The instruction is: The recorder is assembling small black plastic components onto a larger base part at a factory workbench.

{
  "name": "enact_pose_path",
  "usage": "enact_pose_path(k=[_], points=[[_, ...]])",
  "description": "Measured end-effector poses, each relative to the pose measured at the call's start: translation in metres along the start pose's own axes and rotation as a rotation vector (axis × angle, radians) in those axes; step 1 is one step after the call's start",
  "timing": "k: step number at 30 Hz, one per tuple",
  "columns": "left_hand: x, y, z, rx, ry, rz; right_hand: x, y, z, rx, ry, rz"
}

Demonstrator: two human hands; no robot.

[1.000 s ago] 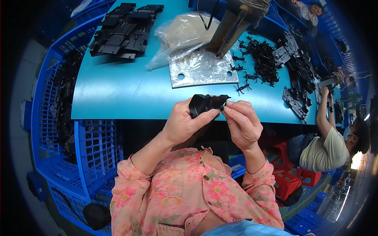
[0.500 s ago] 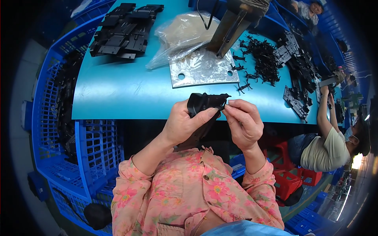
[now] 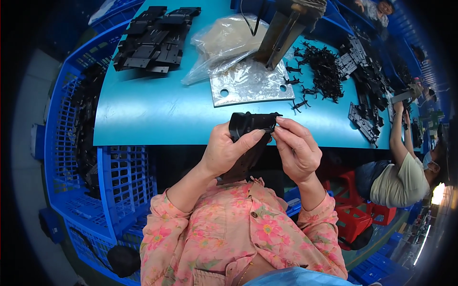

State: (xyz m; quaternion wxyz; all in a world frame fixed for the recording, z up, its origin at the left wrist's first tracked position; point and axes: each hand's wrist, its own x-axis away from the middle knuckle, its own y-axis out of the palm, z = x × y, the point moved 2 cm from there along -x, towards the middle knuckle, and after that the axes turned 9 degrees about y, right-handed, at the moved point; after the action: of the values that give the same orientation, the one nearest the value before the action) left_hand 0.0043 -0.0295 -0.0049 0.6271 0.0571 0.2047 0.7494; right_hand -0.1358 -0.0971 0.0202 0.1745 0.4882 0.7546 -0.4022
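Observation:
My left hand (image 3: 229,150) grips a long black plastic part (image 3: 248,125) over the near edge of the teal table (image 3: 143,114). My right hand (image 3: 296,150) pinches at the part's right end with thumb and fingertips, where a small black clip (image 3: 273,128) seems to sit. The lower length of the part runs down behind my left palm toward my flowered sleeves.
A stack of black plastic parts (image 3: 152,38) lies at the table's far left, a clear bag (image 3: 224,40) and a metal base plate (image 3: 250,83) with an upright post at centre, a heap of small black clips (image 3: 322,69) to the right. Blue crates (image 3: 81,157) stand left. Another person (image 3: 405,167) works at right.
Both hands and the black part have stayed almost in place; my right fingertips shifted slightly at the part's right end.

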Motion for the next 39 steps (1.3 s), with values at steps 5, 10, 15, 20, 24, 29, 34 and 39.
enact_pose_path(k=[5, 10, 15, 20, 24, 29, 34, 39], points=[[0.002, -0.002, -0.001, -0.045, 0.075, 0.01, -0.001, -0.001, 0.001, -0.036, -0.023, -0.041], [0.0, -0.001, 0.005, -0.137, 0.109, -0.035, 0.001, -0.004, 0.002, -0.008, -0.07, -0.081], [-0.002, 0.0, 0.002, -0.081, 0.102, -0.029, -0.005, -0.004, 0.001, -0.06, -0.003, -0.024], [-0.001, -0.011, -0.003, -0.108, 0.078, 0.046, -0.01, -0.001, 0.005, -0.089, -0.01, -0.07], [-0.003, -0.004, 0.004, -0.128, 0.097, 0.111, -0.011, 0.002, 0.007, -0.105, -0.041, -0.05], [-0.005, -0.003, 0.012, -0.496, 0.114, 0.162, -0.01, 0.01, 0.002, -0.007, 0.041, -0.08], [-0.009, 0.01, 0.028, -1.207, 0.385, 0.134, 0.004, 0.021, -0.006, -0.418, 0.355, -0.194], [-0.004, 0.026, 0.019, -1.582, 0.303, 0.002, -0.001, 0.038, -0.002, -0.871, 0.773, -0.251]])
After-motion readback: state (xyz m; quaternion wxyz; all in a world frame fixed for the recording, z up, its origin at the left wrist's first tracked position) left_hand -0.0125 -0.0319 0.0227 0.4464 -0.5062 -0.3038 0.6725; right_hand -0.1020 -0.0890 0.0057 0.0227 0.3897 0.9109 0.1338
